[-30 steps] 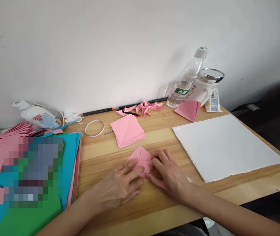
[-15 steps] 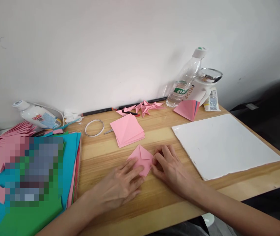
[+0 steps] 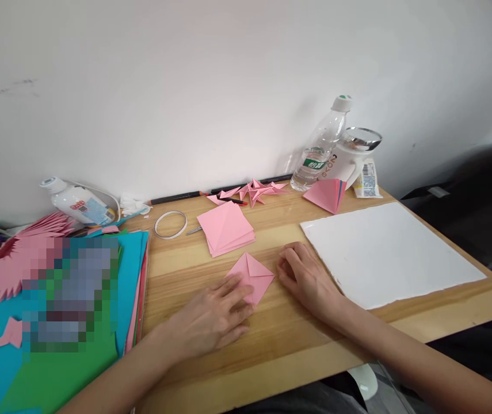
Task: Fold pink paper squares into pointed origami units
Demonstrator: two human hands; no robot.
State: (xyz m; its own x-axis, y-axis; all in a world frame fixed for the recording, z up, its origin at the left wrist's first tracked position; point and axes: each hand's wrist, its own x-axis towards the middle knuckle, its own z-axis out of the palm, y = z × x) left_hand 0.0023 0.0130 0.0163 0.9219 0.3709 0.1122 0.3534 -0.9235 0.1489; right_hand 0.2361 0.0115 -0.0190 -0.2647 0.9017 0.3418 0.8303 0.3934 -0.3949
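A pink square of folding paper (image 3: 252,276) lies cornerwise on the wooden table, with one flap folded in along its upper right side. My left hand (image 3: 217,307) rests over its left part, fingers stretched out and lying on the paper, hiding its left corner. Just right of the paper, not touching it, my right hand (image 3: 304,273) sits on the table with its fingers curled in and nothing seen in them. Beyond the paper is a small stack of pink square sheets (image 3: 227,227), and behind that several folded pink paper pieces (image 3: 256,191).
A white board (image 3: 392,253) lies at the right. Behind it stand a clear water bottle (image 3: 315,158), a white mug (image 3: 344,161) and a folded pink paper (image 3: 327,195). Tape ring (image 3: 170,224) sits left of the stack. Coloured sheets (image 3: 129,287) and a white bottle (image 3: 82,204) occupy the left.
My right hand has let go of the paper's right corner and drawn away to the right. My left hand stays on the paper. The view has shifted slightly.
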